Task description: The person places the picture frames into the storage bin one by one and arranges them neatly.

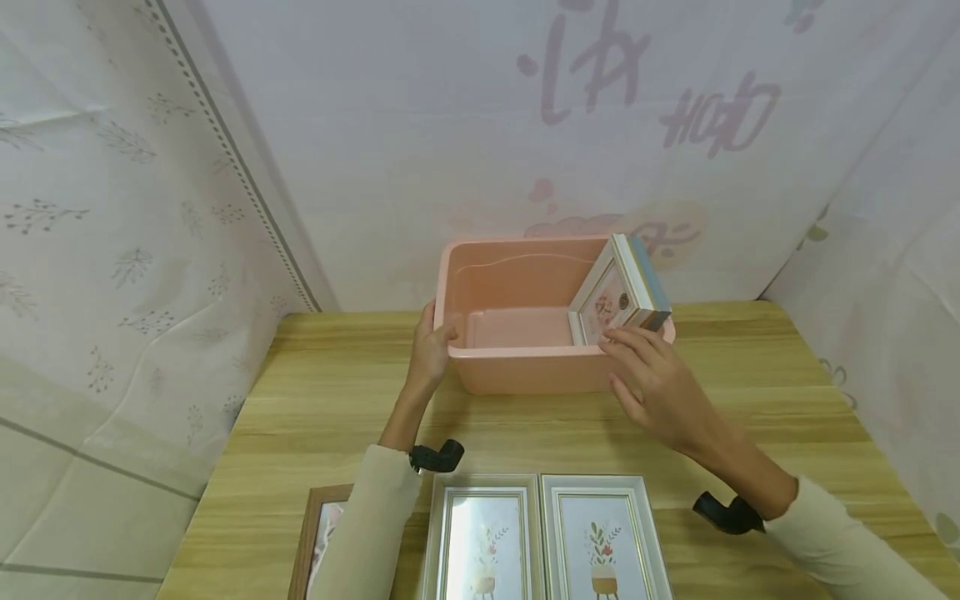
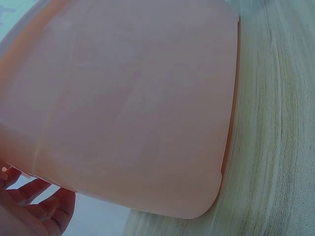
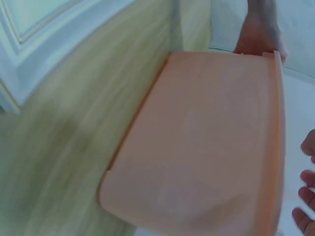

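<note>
A pink plastic bin (image 1: 532, 367) stands at the back of the table. My left hand (image 1: 431, 354) grips its left rim, the thumb over the edge; in the left wrist view its curled fingers (image 2: 61, 209) show beyond the bin's wall. White and blue picture frames (image 1: 633, 279) lean together inside the bin's right end, sticking up past the rim. My right hand (image 1: 660, 387) is at the front right corner, fingertips by the lower edge of these frames. Its fingers (image 3: 307, 196) look loosely bent and spread in the right wrist view; contact is hard to tell.
Near the front of the wooden table (image 1: 300, 400) lie a champagne-coloured frame (image 1: 487, 542), a white frame (image 1: 603, 542) and a brown frame (image 1: 306, 533), partly under my left sleeve. A printed cloth (image 1: 420, 150) hangs behind the bin, with more cloth at both sides.
</note>
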Demonstrator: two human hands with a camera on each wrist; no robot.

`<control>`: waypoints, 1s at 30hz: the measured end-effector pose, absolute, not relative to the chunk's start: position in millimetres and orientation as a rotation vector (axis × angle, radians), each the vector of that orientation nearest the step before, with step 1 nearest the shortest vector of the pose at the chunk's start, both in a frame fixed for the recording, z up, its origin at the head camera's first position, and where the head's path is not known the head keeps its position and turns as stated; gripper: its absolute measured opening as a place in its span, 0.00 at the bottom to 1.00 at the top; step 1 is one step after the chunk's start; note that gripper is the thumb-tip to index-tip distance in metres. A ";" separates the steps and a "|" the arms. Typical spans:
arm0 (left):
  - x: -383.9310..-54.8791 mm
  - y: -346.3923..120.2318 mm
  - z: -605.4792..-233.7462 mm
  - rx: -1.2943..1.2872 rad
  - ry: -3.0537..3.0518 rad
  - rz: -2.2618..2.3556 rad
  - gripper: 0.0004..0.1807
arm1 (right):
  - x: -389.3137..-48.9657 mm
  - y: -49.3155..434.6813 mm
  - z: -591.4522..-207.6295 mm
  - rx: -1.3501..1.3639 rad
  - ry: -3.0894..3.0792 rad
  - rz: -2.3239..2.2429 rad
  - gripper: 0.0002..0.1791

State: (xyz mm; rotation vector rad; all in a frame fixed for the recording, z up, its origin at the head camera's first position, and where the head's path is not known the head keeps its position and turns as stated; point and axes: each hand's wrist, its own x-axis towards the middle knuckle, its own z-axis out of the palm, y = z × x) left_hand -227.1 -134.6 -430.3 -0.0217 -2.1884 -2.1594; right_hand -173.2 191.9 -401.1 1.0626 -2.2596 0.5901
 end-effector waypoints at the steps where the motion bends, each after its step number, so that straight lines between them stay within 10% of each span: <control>1: -227.0 -134.7 -430.2 -0.015 -2.189 -2.159 0.37 | -171.6 192.3 -402.6 1.076 -2.256 0.601 0.19; 30: -226.7 -132.6 -429.0 0.013 -2.178 -2.143 0.39 | -135.8 213.5 -466.8 1.282 -3.000 0.487 0.29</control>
